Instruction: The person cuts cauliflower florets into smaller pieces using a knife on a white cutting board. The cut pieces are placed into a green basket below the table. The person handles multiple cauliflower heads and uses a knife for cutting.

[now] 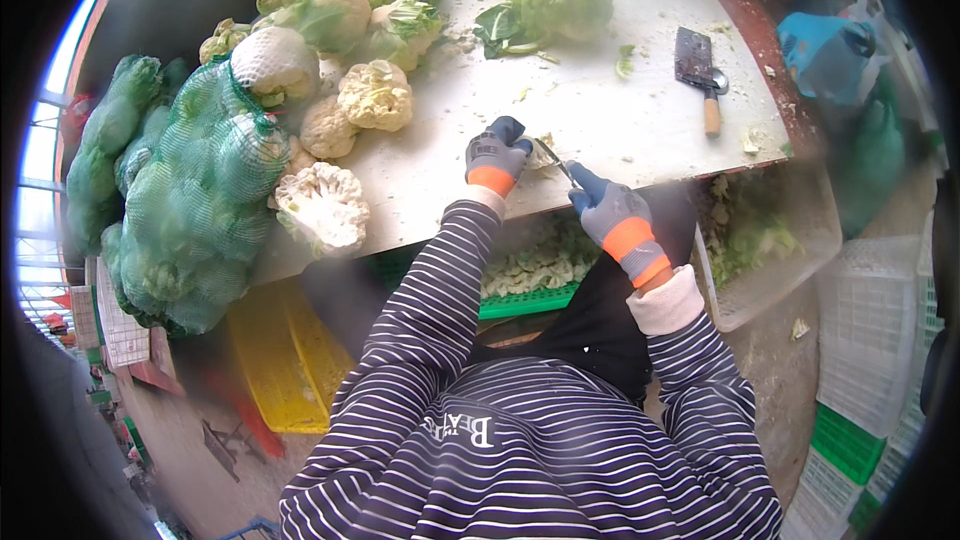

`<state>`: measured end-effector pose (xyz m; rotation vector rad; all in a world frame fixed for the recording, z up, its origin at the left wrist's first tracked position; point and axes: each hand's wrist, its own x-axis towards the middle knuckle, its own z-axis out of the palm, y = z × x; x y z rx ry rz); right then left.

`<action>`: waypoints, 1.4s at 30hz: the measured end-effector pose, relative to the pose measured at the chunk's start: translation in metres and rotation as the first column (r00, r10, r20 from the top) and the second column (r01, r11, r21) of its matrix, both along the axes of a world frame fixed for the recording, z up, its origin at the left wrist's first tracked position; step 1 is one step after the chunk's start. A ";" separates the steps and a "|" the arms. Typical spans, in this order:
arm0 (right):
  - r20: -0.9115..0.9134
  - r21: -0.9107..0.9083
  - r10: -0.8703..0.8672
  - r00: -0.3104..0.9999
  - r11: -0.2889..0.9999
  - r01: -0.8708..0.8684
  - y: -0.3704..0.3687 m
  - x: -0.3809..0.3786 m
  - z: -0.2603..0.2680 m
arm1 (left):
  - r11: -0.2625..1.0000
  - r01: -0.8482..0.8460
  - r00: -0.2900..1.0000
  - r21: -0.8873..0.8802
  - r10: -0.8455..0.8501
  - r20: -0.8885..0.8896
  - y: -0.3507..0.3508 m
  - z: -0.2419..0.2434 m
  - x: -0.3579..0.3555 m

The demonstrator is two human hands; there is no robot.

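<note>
My left hand (496, 152), in a grey and blue glove with an orange cuff, is closed on a small pale cauliflower piece (538, 157) just above the table's near edge. A like glove covers my right hand (611, 211), which grips a small knife (556, 163). The knife's thin dark blade slants up to the left and meets the piece; its handle is mostly hidden in my fist. Left of my hands, a cut cauliflower head (322, 206) shows its white florets, near a whole trimmed head (375, 95).
A cleaver (695, 64) with a wooden handle lies on the white tabletop (465, 187). Leafy cauliflower (562, 0) stands at the back. Green net sacks (202, 202) bulge at left. Below the edge are a green crate (529, 304) of florets and a bin (776, 270) of leaves.
</note>
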<state>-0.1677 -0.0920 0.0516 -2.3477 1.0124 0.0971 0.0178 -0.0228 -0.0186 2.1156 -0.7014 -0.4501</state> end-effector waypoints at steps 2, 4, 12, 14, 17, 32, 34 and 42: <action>0.008 0.004 -0.002 1.000 1.000 0.002 -0.001 0.000 0.000 | 0.999 0.031 0.999 -0.015 -0.032 -0.023 0.000 -0.004 0.004; 0.006 0.008 -0.012 1.000 1.000 0.012 0.000 0.000 0.000 | 0.999 0.040 0.998 -0.003 -0.040 -0.042 0.000 -0.005 0.007; -0.072 0.030 -0.034 0.997 0.999 0.036 0.004 0.026 -0.019 | 0.993 -0.058 0.994 0.106 0.067 -0.081 -0.004 0.010 -0.007; -0.091 0.028 -0.065 0.994 0.997 0.067 0.007 0.032 -0.031 | 0.999 -0.040 0.998 0.008 0.041 -0.055 0.004 0.010 -0.021; -0.006 0.044 -0.122 0.992 0.992 0.122 0.012 0.033 -0.048 | 0.983 -0.067 0.991 -0.169 0.047 -0.122 0.035 0.005 -0.040; 0.043 0.039 -0.031 0.999 0.999 0.029 0.002 0.001 -0.061 | 0.843 -0.358 0.652 -0.401 -0.081 -0.754 0.149 0.027 -0.028; 0.053 0.105 0.068 0.996 0.992 -0.073 0.011 -0.005 -0.059 | 0.861 -0.324 0.754 -0.393 -0.016 -0.657 0.157 0.024 -0.017; 0.140 0.087 0.181 0.973 0.977 -0.194 0.050 0.013 -0.056 | 0.771 -0.403 0.553 -0.494 -0.225 -0.802 0.174 0.010 0.005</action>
